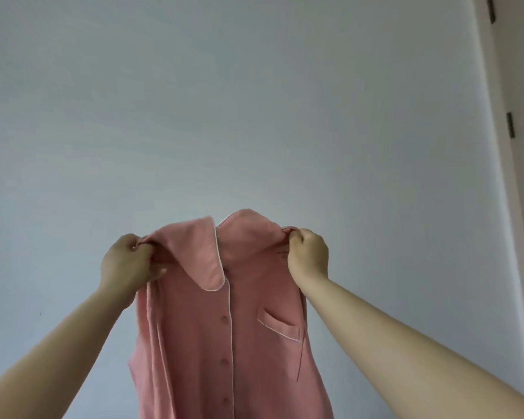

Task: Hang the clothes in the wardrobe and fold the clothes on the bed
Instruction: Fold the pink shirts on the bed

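We hold a pink pyjama shirt (pixel 224 343) up at arm's length, front towards us, against a pale grey-white wall (pixel 224 101). Left hand (pixel 127 258): fingers curled, pinching the fabric at the shirt's shoulder just beside the collar (pixel 194 252). Right hand (pixel 309 252): curled tight round the opposite shoulder, back of the hand towards us. Both forearms are bare and reach up and forward. The shirt hangs straight down between the two hands, and its lower part runs out of the bottom of the view. The collar is rounded; the flap on the left of the view lies turned down over the chest, the other stands higher. The front is closed, with white piping (pixel 231 334) running down the placket and three pink buttons (pixel 224 319) in a vertical row beside it. A chest pocket (pixel 280 323) with a piped top edge sits below the right hand. Whether the sleeves hang behind or are folded in, we cannot tell. At the far right, a white door frame (pixel 501 152) with two dark hinges (pixel 510 125) runs down beside the wall.
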A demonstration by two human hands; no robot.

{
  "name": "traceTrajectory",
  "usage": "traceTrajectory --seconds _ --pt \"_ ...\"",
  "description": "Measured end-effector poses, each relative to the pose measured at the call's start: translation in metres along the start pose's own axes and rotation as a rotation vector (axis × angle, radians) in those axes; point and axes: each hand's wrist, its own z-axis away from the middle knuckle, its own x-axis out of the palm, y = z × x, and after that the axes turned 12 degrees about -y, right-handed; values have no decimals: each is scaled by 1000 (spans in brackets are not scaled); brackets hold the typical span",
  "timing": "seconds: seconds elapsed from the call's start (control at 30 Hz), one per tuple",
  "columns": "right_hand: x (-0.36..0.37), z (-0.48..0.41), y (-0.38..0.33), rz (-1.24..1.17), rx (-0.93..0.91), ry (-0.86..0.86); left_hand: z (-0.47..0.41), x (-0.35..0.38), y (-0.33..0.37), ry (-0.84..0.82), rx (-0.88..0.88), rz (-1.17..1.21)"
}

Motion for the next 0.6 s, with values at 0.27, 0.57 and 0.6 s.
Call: traceTrajectory --seconds 0.27,0.57,0.6 --pt "-25 44 -41 201 -560 135 58 -7 36 331 465 -212" --pt "-56 100 -84 545 -901 160 122 -29 60 456 803 -284" --pt "-59 107 -86 549 -912 169 128 -31 60 466 821 -301"
